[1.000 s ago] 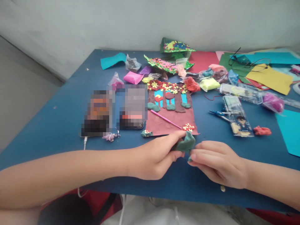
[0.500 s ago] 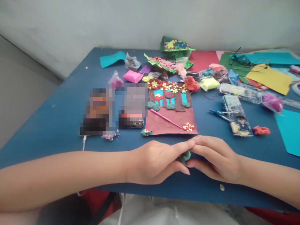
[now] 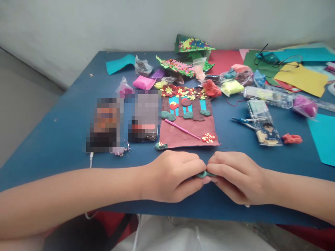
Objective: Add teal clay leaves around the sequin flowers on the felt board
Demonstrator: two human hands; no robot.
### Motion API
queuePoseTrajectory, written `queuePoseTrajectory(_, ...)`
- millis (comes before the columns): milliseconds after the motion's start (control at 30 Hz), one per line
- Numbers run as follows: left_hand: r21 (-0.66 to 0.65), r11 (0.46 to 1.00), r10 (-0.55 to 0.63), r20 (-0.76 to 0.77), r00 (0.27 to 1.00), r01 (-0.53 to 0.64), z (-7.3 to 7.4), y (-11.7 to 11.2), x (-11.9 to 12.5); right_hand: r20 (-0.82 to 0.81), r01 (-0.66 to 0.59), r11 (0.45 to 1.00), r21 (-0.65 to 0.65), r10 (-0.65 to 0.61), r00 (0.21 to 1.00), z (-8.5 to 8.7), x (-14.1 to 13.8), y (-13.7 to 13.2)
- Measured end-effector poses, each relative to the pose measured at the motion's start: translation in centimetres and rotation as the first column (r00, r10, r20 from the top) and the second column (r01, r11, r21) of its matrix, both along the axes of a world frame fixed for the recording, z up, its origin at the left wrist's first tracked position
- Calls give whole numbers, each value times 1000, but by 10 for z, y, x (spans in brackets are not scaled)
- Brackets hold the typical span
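Note:
Between my fingertips is a small lump of dark green modelling clay (image 3: 201,174), partly hidden by the fingers. My left hand (image 3: 175,176) pinches its left side, and my right hand (image 3: 237,177) pinches the right. The two hands meet just above the table's near part. Just beyond them lies a clay picture (image 3: 180,135) with brown trunks, red and yellow flowers and green bushes on a reddish-brown ground. A pink stick-like tool (image 3: 182,129) rests slantwise on it. At its lower left corner sits a green clay piece with small flowers (image 3: 161,145).
Two phones, one a blurred screen (image 3: 106,125) with a white cable, the other (image 3: 145,116), lie left. Bagged clay, such as a pink pack (image 3: 143,82) and red clay (image 3: 211,88), stretches behind. A clear case (image 3: 264,123), compass (image 3: 242,121), glasses (image 3: 277,61) and coloured paper (image 3: 302,78) are right.
My fingers have closed in on the green clay, which now looks flatter and shows less. The left fingers have drawn back slightly and curled. The view has shifted a little.

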State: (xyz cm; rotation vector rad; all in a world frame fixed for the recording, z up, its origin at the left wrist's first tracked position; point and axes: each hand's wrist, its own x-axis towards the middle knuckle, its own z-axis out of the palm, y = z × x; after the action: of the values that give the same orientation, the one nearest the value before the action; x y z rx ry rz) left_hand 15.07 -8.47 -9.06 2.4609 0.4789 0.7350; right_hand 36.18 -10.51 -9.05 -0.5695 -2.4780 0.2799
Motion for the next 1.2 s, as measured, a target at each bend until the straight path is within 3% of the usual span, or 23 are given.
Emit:
queuePoseTrajectory(67, -192, 981, 26, 69, 997, -12, 2, 1, -1, -43, 74, 994, -76, -78, 996, -1, 4, 5)
queuePoseTrajectory(133, -361, 931, 101, 120, 988, -52, 2, 1, -4, -160, 239, 964, -117, -255, 954, -2, 10, 14)
queuePoseTrajectory(200, -449, 892, 126, 151, 980, -46, 1, 1, -8, -380, 429, 884, -183, -466, 799, -2, 16, 22)
queuePoseTrajectory(233, -468, 883, 104, 161, 981, -17, 0, 1, -10, -428, 457, 868, -194, -494, 757, -1, 18, 24)
queuePoseTrajectory(300, -528, 848, 37, 151, 988, 49, -2, 3, -13, -441, 453, 873, -179, -483, 757, 4, 19, 23)
queuePoseTrajectory(367, -617, 782, -7, 120, 993, 80, -3, 6, -13, -252, 284, 959, -4, -276, 928, 8, 14, 16)
queuePoseTrajectory(400, -655, 749, -28, 112, 993, 95, -3, 7, -12, -153, 197, 980, 40, -189, 970, 8, 10, 13)
queuePoseTrajectory(467, -697, 706, -63, 112, 992, 124, -1, 8, -8, -94, 124, 977, 171, -109, 990, 7, 3, 6)
queuePoseTrajectory(567, -720, 679, -102, 100, 990, 142, 3, 7, -3, -121, 214, 925, 315, -185, 975, 1, -5, 3)
queuePoseTrajectory(667, -678, 725, -126, 36, 991, 117, 6, 4, 0, -105, 273, 907, 321, -253, 962, -2, -6, 3)
queuePoseTrajectory(767, -615, 778, -150, 15, 989, 128, 7, 2, 0, -25, 192, 948, 255, -192, 981, 1, -3, 3)
queuePoseTrajectory(867, -633, 766, -97, 61, 993, 114, 8, 0, 1, 10, 99, 973, 208, -103, 995, 4, -1, 2)
queuePoseTrajectory(1000, -625, 774, -22, 138, 990, 104, 8, 1, 5, 27, 133, 956, 263, -145, 989, 4, -3, 1)
queuePoseTrajectory(1200, -438, 896, -36, 98, 995, 76, 3, -3, 9, -48, 135, 942, 307, -127, 991, -5, -6, -5)
